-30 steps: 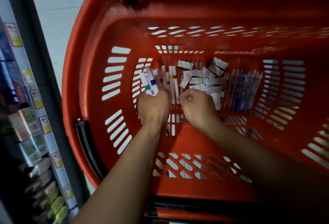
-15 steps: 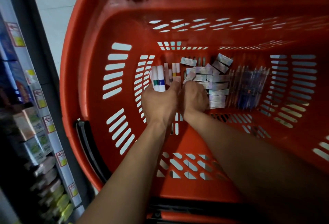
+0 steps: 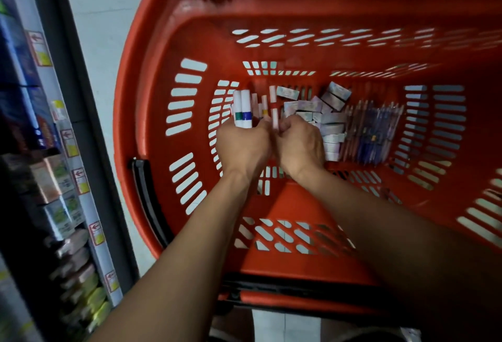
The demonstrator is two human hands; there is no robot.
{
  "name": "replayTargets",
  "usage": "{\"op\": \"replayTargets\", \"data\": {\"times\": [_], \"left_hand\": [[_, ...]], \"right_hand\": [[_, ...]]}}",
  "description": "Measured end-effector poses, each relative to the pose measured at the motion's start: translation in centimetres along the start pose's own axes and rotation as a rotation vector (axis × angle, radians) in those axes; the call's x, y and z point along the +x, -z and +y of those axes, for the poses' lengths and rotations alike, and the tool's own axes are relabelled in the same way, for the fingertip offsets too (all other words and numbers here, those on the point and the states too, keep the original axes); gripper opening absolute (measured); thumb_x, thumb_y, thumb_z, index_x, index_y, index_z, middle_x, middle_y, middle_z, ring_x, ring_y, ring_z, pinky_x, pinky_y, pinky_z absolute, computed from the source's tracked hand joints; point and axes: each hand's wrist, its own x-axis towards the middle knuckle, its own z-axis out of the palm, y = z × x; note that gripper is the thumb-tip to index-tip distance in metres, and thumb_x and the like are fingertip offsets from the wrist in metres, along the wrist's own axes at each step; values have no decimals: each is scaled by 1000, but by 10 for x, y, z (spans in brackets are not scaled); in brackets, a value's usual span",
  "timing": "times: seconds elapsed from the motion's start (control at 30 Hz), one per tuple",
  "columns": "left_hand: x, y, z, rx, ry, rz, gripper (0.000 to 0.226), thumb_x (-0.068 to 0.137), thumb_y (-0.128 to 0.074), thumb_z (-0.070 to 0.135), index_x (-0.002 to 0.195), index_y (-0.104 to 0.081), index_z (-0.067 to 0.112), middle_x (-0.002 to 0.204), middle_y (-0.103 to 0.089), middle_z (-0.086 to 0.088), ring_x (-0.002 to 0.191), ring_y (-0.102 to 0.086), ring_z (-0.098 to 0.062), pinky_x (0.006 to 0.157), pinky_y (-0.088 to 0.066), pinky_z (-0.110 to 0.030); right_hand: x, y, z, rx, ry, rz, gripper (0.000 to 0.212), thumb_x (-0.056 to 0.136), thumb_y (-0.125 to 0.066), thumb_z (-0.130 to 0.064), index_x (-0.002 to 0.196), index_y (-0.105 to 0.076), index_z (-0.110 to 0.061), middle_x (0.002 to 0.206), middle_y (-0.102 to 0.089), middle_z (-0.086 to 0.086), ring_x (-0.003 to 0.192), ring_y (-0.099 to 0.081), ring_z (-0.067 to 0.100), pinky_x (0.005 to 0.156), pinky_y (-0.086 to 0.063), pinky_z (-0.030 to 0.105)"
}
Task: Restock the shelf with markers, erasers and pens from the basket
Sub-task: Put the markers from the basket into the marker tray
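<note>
Deep in the slotted orange plastic basket [image 3: 163, 97], the right hand [image 3: 300, 146] pinches a red-banded white marker [image 3: 274, 110] pointing toward twelve o'clock, touching the left hand [image 3: 243, 148], which grips two white markers [image 3: 242, 109] at nine o'clock.

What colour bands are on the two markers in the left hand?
Green and blue, on the white markers held by the left hand; head view.
</note>
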Motion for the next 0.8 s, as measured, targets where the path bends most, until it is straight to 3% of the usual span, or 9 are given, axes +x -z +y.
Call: {"op": "replayTargets", "data": {"times": [0.1, 0.17, 0.27, 0.37, 0.47, 0.57, 0.63, 0.7, 0.8], "left_hand": [[-19, 9, 10, -9, -15, -41, 16, 90, -80, 23, 78, -72, 16, 73, -75, -1, 61, -71, -13, 56, -56, -32], [-36, 18, 18, -22, -18, -66, 18, 90, -81, 24, 76, -71, 19, 72, -75, 0, 60, -69, -10, 55, -52, -29], [-65, 36, 32, -60, -43, -108, 18, 90, -80, 26, 75, -72, 23, 70, -74, 0, 63, -67, -16, 59, -54, -35], [-102, 59, 52, -92, -83, -223, 10, 92, -78, 30, 87, -76, 21, 57, -66, 8, 53, -57, -10, 54, -48, -31], [-144, 84, 71, -108, -139, -337, 15, 95, -76, 32, 95, -74, 17, 50, -56, 11, 47, -48, -10, 49, -41, -28], [-187, 113, 91, -175, -205, -485, 14, 98, -72, 27, 95, -71, 14, 50, -49, 6, 44, -41, -13, 46, -37, -26], [-217, 130, 104, -246, -214, -583, 25, 98, -72, 24, 107, -70, 1, 51, -42, 1, 44, -35, -16, 46, -31, -27], [-245, 144, 117, -328, -201, -654, 30, 95, -71, 23, 114, -73, -1, 53, -35, 0, 47, -29, -15, 48, -23, -28], [-287, 162, 136, -417, -235, -679, 31, 89, -77, 28, 104, -75, 1, 56, -29, 0, 47, -25, -12, 48, -23, -25]], "right_hand": [[-18, 25, -5, 74, 80, 32, 29, 91, -68, -40, 70, -55, -26, 67, -63, -8, 68, -62, 16, 57, -43, 27], [-36, 45, -9, 134, 98, 37, 30, 84, -64, -48, 68, -58, -23, 63, -66, -7, 62, -62, 6, 57, -45, 28], [-68, 78, -13, 201, 108, -31, 36, 68, -53, -57, 65, -59, -22, 61, -65, -18, 54, -58, 0, 52, -42, 26], [-105, 120, -19, 269, 168, -149, 35, 72, -56, -47, 72, -63, -13, 63, -66, 4, 58, -63, 14, 61, -56, 44], [-146, 165, -30, 299, 242, -229, 27, 83, -59, -41, 77, -65, -16, 69, -69, 7, 67, -70, 26, 68, -60, 53], [-190, 210, -47, 351, 282, -233, 23, 86, -61, -38, 82, -67, -16, 76, -70, 12, 73, -72, 30, 68, -60, 57], [-219, 238, -61, 393, 331, -232, 24, 85, -61, -38, 83, -68, -16, 76, -67, 18, 69, -67, 26, 66, -58, 58], [-248, 264, -75, 443, 368, -248, 21, 82, -61, -41, 81, -69, -22, 77, -66, 21, 71, -66, 27, 66, -54, 56], [-288, 300, -91, 521, 400, -257, 14, 80, -60, -40, 75, -73, -37, 71, -68, 5, 70, -63, 23, 66, -54, 53]]}}
